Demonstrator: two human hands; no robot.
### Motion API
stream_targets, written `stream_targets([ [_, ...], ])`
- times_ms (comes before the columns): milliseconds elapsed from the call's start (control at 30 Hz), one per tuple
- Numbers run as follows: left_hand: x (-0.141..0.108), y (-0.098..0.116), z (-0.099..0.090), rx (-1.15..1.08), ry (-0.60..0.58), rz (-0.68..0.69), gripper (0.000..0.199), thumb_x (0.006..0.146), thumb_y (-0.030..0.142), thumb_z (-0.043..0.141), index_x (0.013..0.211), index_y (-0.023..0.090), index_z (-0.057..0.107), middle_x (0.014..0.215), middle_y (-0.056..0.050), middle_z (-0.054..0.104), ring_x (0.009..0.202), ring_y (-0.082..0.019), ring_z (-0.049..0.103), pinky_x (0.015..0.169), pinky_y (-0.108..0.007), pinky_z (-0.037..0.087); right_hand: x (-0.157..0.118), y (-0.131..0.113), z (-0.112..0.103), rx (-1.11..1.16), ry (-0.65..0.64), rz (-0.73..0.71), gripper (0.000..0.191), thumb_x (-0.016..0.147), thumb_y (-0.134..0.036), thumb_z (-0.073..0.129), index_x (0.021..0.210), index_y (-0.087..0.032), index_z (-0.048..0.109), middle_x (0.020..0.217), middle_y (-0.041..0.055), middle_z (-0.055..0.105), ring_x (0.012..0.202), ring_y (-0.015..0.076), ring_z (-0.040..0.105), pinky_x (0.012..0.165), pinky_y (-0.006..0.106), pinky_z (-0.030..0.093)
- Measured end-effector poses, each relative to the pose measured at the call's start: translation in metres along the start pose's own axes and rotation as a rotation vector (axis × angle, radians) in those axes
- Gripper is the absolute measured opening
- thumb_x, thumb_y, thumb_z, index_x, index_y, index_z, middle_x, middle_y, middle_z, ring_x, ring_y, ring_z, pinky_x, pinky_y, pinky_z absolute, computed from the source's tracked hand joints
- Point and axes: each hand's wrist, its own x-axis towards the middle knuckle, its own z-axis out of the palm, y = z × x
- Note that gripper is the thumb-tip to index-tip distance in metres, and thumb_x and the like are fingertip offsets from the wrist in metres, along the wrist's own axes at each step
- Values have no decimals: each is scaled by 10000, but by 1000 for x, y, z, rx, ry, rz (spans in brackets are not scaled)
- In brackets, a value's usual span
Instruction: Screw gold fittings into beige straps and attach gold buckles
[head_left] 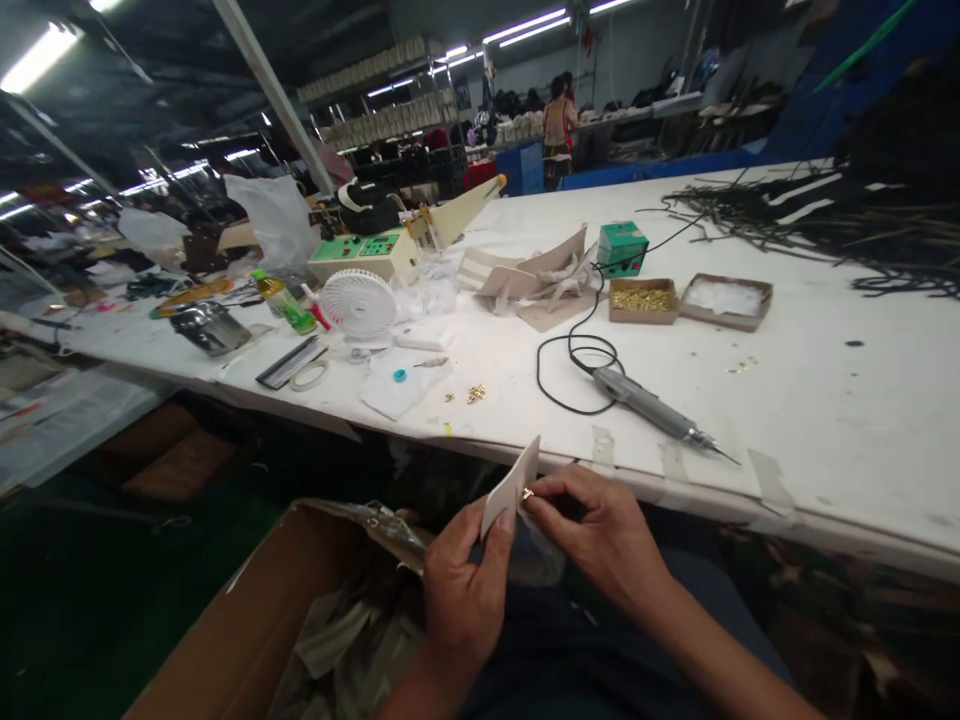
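My left hand point(469, 575) grips a flat cream-coloured panel point(511, 484) between thumb and fingers, holding it upright on edge over my lap. Against the panel's right face, my right hand point(600, 530) pinches a small gold metal fitting point(527, 493) between thumb and forefinger. Whether the fitting sits in the panel or only touches it, I cannot tell. A little pile of similar gold fittings point(477, 394) lies on the white table point(825, 420) beyond my hands. A grey electric screwdriver point(652, 405) rests there too, its bit pointing right.
A cardboard box point(247, 610) with pale pieces stands at my left. On the table are a tray of gold parts point(642, 300), a tray of white material point(724, 300), a green power box point(622, 248), a white fan point(358, 303) and dark straps point(787, 220). A person point(559, 120) stands far back.
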Motion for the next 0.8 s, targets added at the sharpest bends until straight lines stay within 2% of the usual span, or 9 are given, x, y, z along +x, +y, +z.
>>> stream_targets([
  [233,-2,4,8,-23,-38,-11,317,989,424,630,1097,175,793,915,-43,777,813,-199,681,736,-238,526,-10,-3,-8,5,53,-136,101,947,-177,701,882,-234,753,811,-2,725,735,150,678,695,260,515],
  [533,-16,4,12,-19,-28,11,320,994,425,618,1141,202,794,936,-64,783,835,-232,701,866,-304,555,-14,-3,-7,27,143,-141,67,938,-185,736,930,-241,772,865,10,775,779,173,726,731,275,565],
  [667,-19,8,15,-109,-4,-31,338,952,425,677,1197,230,803,1104,-91,807,929,-275,733,958,-350,559,-16,-5,-5,3,184,-133,84,949,-200,722,883,-242,751,845,16,769,767,178,721,721,288,573],
  [800,-25,10,18,-158,-44,-4,400,948,421,682,1298,246,764,1271,-105,769,1101,-314,727,1039,-383,545,-20,-6,-3,-20,166,-208,163,965,-141,644,988,-257,757,923,46,777,851,201,729,796,332,596],
])
